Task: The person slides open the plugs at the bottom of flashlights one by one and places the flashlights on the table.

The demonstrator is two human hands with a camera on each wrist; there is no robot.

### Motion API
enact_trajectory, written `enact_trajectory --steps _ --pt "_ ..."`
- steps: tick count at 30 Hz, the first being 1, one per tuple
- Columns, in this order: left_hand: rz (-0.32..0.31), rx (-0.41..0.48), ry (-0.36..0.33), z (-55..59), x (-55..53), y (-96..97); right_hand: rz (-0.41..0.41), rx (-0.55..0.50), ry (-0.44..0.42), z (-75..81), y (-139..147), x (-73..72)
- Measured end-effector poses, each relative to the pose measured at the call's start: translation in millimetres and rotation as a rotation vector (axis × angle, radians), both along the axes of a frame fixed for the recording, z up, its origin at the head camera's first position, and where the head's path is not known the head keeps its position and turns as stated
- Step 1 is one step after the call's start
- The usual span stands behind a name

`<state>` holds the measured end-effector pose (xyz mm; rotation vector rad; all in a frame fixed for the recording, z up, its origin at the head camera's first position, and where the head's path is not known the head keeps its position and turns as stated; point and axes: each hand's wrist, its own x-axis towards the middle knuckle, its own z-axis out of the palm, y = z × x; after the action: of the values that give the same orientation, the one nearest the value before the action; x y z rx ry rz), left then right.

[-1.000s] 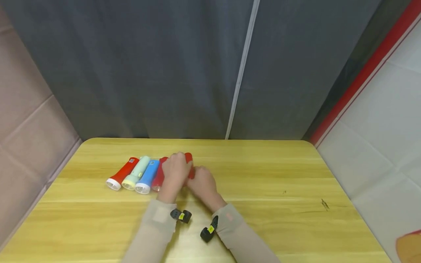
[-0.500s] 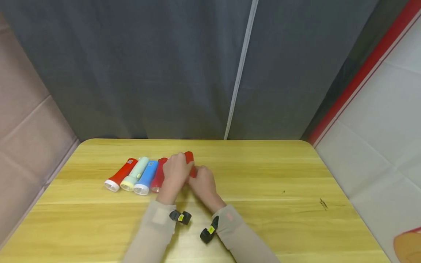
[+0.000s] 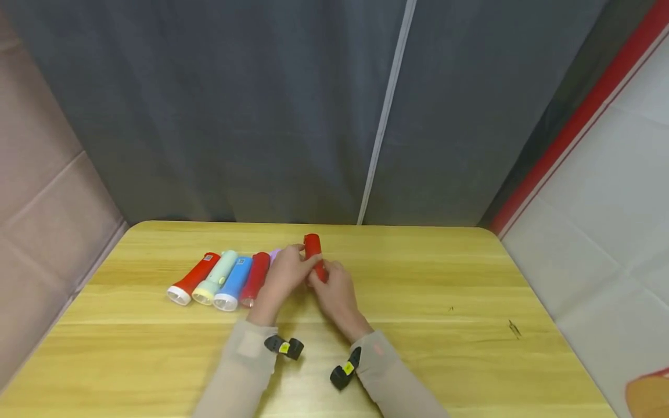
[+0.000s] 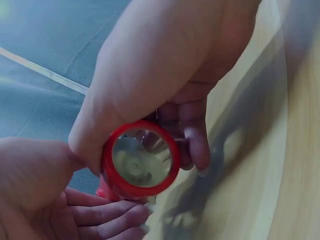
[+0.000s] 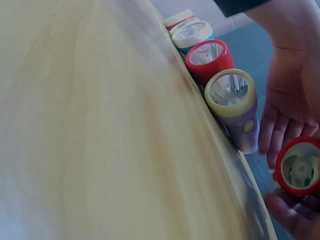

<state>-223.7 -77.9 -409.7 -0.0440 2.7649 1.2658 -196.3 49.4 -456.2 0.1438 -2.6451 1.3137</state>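
Note:
A red flashlight (image 3: pixel 312 246) is held between both hands, its lens end toward me and its tail pointing away. The left hand (image 3: pixel 284 270) has its thumb across the barrel and fingers along the far side. On the near right, the right hand (image 3: pixel 337 293) grips the barrel lower down. In the left wrist view the clear lens of the flashlight (image 4: pixel 142 159) faces the camera, the left thumb on one side and fingers on the other. The right fingers (image 4: pixel 107 220) lie beneath it. A purple flashlight (image 5: pixel 234 107) with a cream head lies close beside the left hand.
Left of the hands, a row on the wooden table (image 3: pixel 449 348) holds a dark red flashlight (image 3: pixel 256 277), a blue one (image 3: pixel 235 283), a pale green one (image 3: pixel 216 276) and a red one with a white head (image 3: pixel 195 277). A grey curtain (image 3: pixel 235 116) hangs behind.
Both hands have shifted slightly right with the red flashlight. The left hand has loosened and turned, so more of the barrel shows, and the purple flashlight now peeks out behind it.

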Motion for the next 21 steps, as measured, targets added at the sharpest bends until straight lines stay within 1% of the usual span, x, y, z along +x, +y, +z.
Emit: enact_trajectory --steps 3,5,8,12,15,21 --pt "-0.029 0.099 -0.012 -2.5 -1.7 1.1 0.006 0.001 0.022 2.3 5.0 1.8" --pt "-0.046 0.140 -0.017 -2.4 -1.8 1.5 0.014 0.010 0.027 4.1 8.4 2.8" --pt "-0.046 0.215 -0.054 -1.1 -0.8 2.1 0.024 0.040 0.045 6.9 13.3 3.7" --pt "-0.045 0.312 -0.080 0.4 0.5 3.4 0.037 0.114 0.085 12.0 18.8 4.2" --pt "-0.045 0.347 -0.070 2.1 1.2 4.4 0.042 0.148 0.094 18.0 21.9 5.8" --pt "-0.049 0.353 -0.053 5.5 1.9 4.9 0.040 0.168 0.094 31.3 27.1 9.0"
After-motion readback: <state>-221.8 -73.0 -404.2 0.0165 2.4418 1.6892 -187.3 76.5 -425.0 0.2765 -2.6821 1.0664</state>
